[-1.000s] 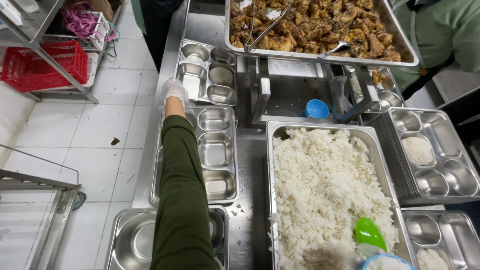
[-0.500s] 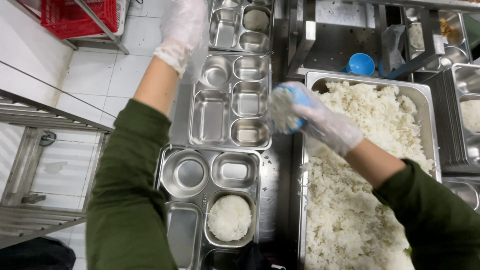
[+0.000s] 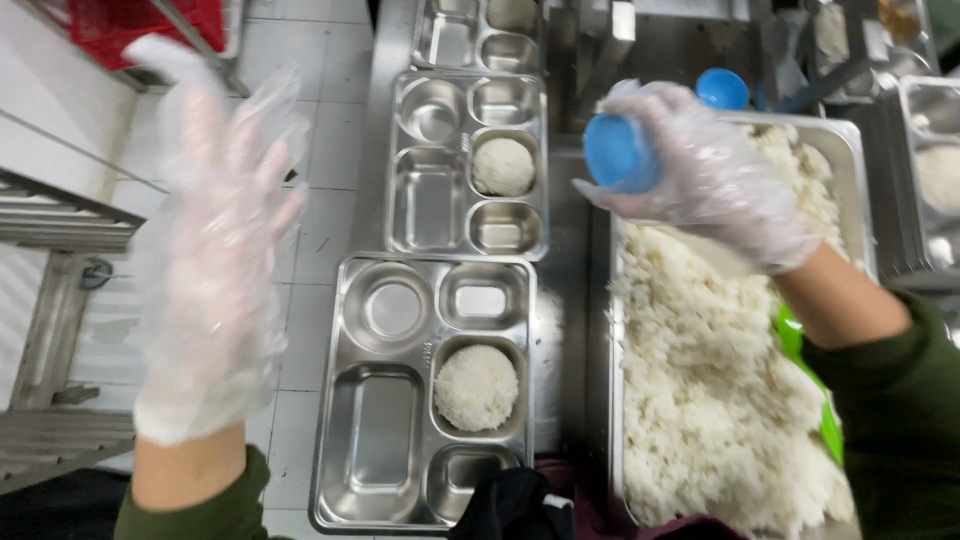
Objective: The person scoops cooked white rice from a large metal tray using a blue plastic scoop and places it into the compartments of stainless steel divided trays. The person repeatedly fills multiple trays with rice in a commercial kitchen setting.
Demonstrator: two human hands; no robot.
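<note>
Blue cup [image 3: 620, 152] sits gripped in our gloved right hand [image 3: 715, 170] above the rice pan [image 3: 850, 150], left hand [image 3: 215, 240] spread empty, so we judge loose grains could drop between pan and trays [image 3: 375, 445].

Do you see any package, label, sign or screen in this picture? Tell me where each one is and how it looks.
None is in view: only steel meal trays, a pan of rice, a red crate, and a blue cup in the right hand.
</note>
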